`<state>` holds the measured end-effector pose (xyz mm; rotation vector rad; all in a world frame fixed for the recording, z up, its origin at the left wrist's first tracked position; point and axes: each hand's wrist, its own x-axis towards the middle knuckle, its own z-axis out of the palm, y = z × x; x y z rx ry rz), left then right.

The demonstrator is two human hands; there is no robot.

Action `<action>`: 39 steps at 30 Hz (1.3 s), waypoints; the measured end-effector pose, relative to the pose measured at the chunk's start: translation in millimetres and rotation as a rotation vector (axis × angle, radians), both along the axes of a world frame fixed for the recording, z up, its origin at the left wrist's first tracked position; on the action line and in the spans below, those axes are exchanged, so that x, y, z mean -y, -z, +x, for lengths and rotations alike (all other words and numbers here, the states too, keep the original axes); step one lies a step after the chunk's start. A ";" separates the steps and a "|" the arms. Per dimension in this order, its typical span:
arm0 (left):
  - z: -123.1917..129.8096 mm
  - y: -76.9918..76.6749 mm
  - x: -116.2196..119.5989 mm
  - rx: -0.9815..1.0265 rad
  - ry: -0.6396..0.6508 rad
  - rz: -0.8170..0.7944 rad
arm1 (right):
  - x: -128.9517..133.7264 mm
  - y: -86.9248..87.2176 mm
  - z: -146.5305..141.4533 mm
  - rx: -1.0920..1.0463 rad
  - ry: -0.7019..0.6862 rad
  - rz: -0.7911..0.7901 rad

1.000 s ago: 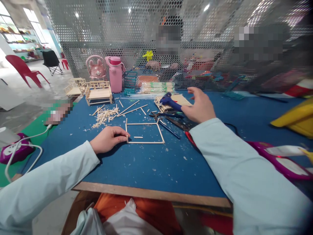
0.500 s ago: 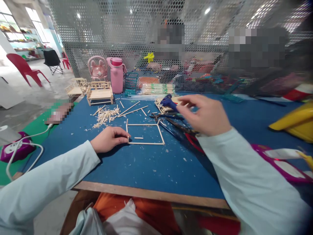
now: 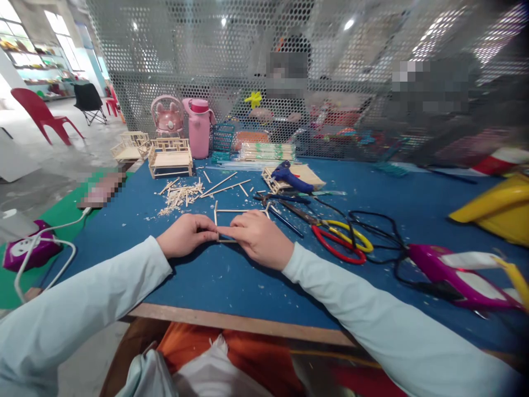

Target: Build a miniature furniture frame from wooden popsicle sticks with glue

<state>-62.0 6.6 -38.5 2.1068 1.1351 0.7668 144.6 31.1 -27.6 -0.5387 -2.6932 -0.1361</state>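
A rectangular frame of thin wooden sticks lies on the blue tabletop, with short sticks standing at its corners. My left hand pinches its near left corner between thumb and fingers. From the right, my right hand meets that same corner with its index finger stretched out, the other fingers curled and the thumb hidden. It covers much of the frame's near and right sides. Behind it, a blue glue gun rests on a small wooden stick model. Scissors with red and yellow handles lie to the right.
Stick offcuts are heaped behind my left hand. Small wooden stick furniture and a pink bottle stand at the back before a perforated metal screen. At right are a purple power strip with black cable and a yellow object.
My right hand has let go of the glue gun, now lying on the stick model, and has come down and left to the frame's corner. My left hand stays there.
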 end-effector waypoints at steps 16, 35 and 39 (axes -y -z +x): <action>-0.2 0.3 -0.1 -0.003 0.011 0.008 | 2.8 0.0 -1.4 0.001 -0.009 -0.017; -4.0 -5.2 1.5 -0.004 -0.019 -0.029 | 8.9 -3.0 -0.4 -0.043 -0.060 0.038; -3.2 -4.2 0.6 0.000 -0.006 -0.013 | 8.1 -1.0 -1.9 0.002 -0.068 0.039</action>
